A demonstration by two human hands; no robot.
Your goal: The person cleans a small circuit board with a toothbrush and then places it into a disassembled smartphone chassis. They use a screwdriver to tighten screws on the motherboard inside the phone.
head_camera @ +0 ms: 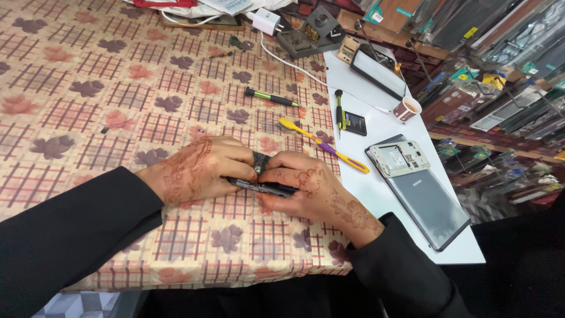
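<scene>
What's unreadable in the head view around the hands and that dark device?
- Dark device: mostly covered by left hand and right hand; its type is unclear.
- Each hand's grip: fingertips hidden behind the device.
- Grey phone back: inner parts too small.
- Shelf goods: blurred, cut off by the edge.

A leaf-patterned checked tablecloth (pixel 106 88) covers the table beside a white rectangular board (pixel 376 118), with crowded shelves of packaged goods (pixel 500 53) at right.
</scene>
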